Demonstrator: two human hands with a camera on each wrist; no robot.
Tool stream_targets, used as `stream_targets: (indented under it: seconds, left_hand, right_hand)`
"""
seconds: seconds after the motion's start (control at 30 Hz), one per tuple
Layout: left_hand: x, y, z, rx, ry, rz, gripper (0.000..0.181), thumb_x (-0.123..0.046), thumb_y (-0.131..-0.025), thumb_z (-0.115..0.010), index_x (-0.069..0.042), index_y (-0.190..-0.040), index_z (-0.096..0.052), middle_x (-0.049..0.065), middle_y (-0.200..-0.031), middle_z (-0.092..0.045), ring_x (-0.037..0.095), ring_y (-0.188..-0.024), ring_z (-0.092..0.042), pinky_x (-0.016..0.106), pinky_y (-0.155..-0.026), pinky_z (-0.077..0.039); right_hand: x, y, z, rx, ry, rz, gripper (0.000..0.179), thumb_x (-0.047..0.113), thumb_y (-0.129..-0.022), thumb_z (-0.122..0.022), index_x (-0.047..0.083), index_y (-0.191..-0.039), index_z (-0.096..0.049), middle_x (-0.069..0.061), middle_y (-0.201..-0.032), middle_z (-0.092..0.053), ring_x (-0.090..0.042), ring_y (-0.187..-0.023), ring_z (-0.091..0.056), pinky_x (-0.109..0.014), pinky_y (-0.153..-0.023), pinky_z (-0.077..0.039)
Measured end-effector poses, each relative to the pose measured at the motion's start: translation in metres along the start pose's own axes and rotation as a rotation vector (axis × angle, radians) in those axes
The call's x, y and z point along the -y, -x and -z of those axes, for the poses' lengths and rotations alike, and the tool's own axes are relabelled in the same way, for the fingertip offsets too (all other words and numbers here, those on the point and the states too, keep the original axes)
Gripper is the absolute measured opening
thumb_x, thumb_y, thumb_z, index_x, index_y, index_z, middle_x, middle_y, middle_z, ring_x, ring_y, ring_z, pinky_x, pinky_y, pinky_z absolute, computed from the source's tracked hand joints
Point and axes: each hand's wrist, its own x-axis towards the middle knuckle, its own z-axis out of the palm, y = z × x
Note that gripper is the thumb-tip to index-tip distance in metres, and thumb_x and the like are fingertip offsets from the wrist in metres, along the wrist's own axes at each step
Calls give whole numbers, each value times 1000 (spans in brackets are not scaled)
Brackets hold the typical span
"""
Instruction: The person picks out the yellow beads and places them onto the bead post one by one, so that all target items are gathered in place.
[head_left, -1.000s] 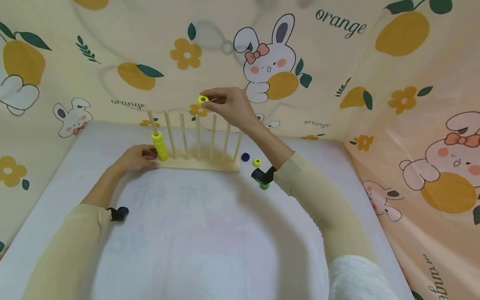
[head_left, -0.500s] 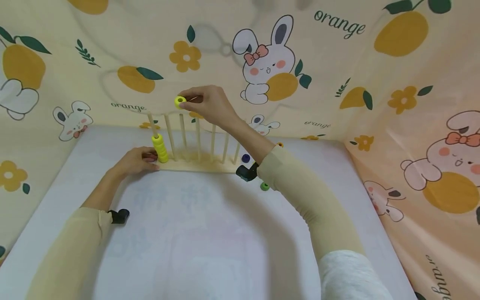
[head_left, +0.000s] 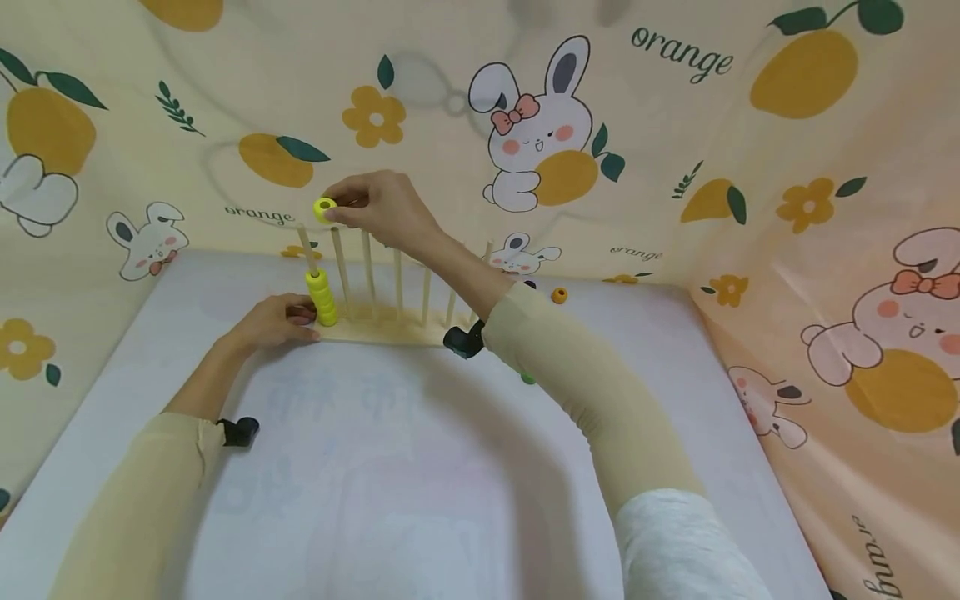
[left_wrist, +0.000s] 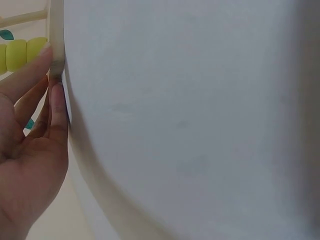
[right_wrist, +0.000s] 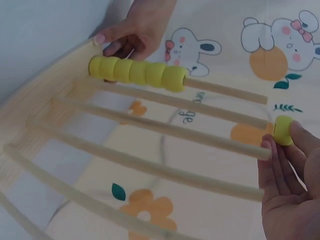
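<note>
A wooden peg rack [head_left: 375,331] stands on the white table, with a row of upright pegs. Several yellow beads [head_left: 321,298] are stacked on its leftmost peg, whose upper part is bare. My left hand [head_left: 270,321] grips the rack's left end, thumb at the front edge of the base, beside the lowest bead. Between thumb and fingers, my right hand [head_left: 386,208] pinches another yellow bead [head_left: 324,209] by its side. That bead is above and slightly right of the leftmost peg's tip, apart from it; in the right wrist view the held bead [right_wrist: 283,130] sits near the peg ends.
To the right lie an orange bead [head_left: 559,295], a dark bead [head_left: 530,284] and a green bead [head_left: 528,378], the last two partly hidden by my right arm. A patterned cloth [head_left: 420,100] rises behind the table and at both sides.
My right hand has carried the yellow bead leftward above the pegs, from over the middle ones to near the leftmost. My left hand stays on the rack's end.
</note>
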Motion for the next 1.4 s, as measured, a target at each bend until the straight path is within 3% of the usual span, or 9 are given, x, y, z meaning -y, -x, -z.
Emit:
stream_targets:
  seconds: [0.4, 0.77, 0.97, 1.4]
  left_hand:
    - [-4, 0, 1, -2, -10, -29, 70, -17, -87, -78, 10, -142, -44, 31, -133, -54, 44, -124, -51, 54, -108, -41]
    - [-3, 2, 0, -3, -12, -7, 71, -16, -87, -78, 10, -143, -42, 31, -135, -52, 45, -126, -50, 53, -108, -41]
    - [-1, 1, -2, -9, -8, -29, 69, -16, -87, -78, 11, -141, -45, 31, -133, -53, 45, -125, -51, 54, -108, -42]
    - [1, 0, -2, -11, -12, -35, 71, -17, -86, -79, 10, -142, -44, 31, -134, -54, 45, -125, -51, 54, -108, -41]
  right_hand:
    - [6, -15, -15, 65, 6, 8, 31, 25, -92, -73, 12, -120, -73, 4, -105, -74, -1, -91, -66, -15, -81, -52]
    - [9, -20, -19, 109, 40, -9, 32, 27, -93, -71, 14, -122, -73, 5, -110, -74, -1, -95, -65, -15, -81, -51]
    - [10, -19, -20, 135, 61, -39, 33, 28, -93, -71, 15, -123, -72, 6, -113, -73, -2, -99, -64, -14, -81, -51]
    - [5, -10, -9, 90, 25, -8, 30, 26, -93, -71, 14, -120, -73, 7, -109, -73, -1, -96, -64, -13, -83, -51]
